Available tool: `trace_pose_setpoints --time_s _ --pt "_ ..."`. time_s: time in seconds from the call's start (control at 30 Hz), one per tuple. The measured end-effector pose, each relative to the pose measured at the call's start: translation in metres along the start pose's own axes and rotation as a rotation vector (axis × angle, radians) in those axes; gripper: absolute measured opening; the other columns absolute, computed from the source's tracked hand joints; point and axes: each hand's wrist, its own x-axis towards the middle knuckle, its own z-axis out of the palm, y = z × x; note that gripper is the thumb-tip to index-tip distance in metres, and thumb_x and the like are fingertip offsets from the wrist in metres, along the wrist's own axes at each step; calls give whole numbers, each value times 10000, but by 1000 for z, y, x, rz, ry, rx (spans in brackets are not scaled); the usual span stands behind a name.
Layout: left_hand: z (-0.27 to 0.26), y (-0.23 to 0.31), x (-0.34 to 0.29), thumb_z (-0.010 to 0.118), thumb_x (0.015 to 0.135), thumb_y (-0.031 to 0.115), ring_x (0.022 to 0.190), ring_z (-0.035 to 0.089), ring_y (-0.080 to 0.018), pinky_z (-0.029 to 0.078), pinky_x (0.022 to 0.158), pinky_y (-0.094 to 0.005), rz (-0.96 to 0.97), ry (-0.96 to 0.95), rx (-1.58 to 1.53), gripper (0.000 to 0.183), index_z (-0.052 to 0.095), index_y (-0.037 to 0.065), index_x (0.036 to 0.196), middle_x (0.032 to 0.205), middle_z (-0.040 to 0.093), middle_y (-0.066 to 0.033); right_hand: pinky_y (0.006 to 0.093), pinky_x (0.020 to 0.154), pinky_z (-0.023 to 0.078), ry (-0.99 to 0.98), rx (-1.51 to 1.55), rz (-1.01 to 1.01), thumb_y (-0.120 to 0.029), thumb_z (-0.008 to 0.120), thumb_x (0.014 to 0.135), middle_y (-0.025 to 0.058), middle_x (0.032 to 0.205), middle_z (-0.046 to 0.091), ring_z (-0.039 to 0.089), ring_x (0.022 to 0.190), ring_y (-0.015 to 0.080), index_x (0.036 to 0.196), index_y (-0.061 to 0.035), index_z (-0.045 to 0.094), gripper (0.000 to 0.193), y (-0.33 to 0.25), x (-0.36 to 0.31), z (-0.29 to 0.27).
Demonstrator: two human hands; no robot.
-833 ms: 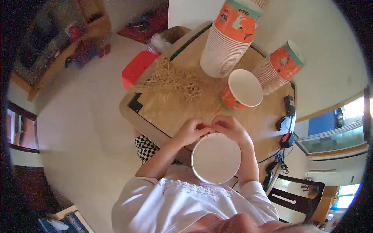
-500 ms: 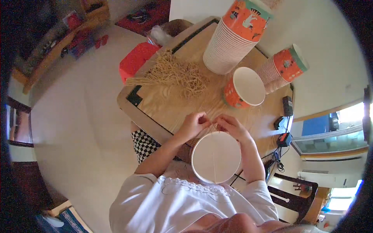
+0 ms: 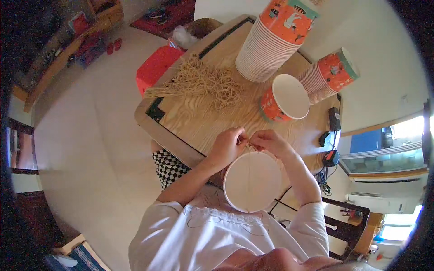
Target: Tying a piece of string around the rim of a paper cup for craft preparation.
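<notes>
Closest to the camera, a white paper cup (image 3: 252, 181) sits open-mouthed just below both hands, at the near edge of the wooden tabletop (image 3: 190, 119). A thin tan string (image 3: 248, 174) runs straight across the cup's mouth, from the far rim toward the near rim. The left hand (image 3: 227, 145) and right hand (image 3: 269, 142) meet just above the far rim, fingertips nearly touching, each pinched closed on the string's upper end.

Farther out on the tabletop, an orange paper cup (image 3: 284, 97) stands alone with its white inside showing. To its left lies a loose heap of tan strings (image 3: 205, 83), spreading toward the table's left corner. Behind these rises a tall stack of orange cups (image 3: 271, 40), and to the right a shorter stack (image 3: 330, 74) leans on its side. A red stool (image 3: 156, 67) stands on the floor beyond the table's left edge.
</notes>
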Motion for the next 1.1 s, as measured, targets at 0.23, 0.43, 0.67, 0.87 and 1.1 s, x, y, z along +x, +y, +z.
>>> trace_pose_setpoints --time_s 0.23,0.43,0.67,0.87,1.1 --pt "-2 8 0 662 768 70 652 630 -222 488 598 -337 -29 -29 22 106 586 19 823 713 623 -117 215 551 390 -15 56 44 -228 568 905 -10 662 538 489 618 63 788 -25 632 243 -1 -1 -1" --pt "-1 6 -4 664 749 65 636 620 -233 476 569 -347 -7 -17 15 97 577 33 779 700 612 -101 216 551 414 -22 88 -6 -212 599 871 0 684 584 519 629 69 794 -29 652 205 8 -8 -1" --pt "-21 4 -12 662 736 59 584 586 -239 459 536 -349 30 37 43 104 558 51 733 650 576 -68 252 598 463 27 -94 159 -192 670 805 -3 724 635 560 660 73 819 -62 675 131 7 -32 3" --pt "-26 14 -3 681 739 82 607 595 -233 473 573 -341 213 -122 -1 137 641 49 866 673 595 -85 237 573 451 27 165 98 -192 647 840 -15 746 631 555 669 66 835 -53 662 140 11 -42 12" --pt "4 -20 -1 709 760 133 668 644 -200 501 634 -309 -81 -282 -155 141 689 14 832 753 672 -114 213 625 464 138 277 5 -109 590 892 2 798 600 559 714 68 859 -25 619 94 21 -38 25"
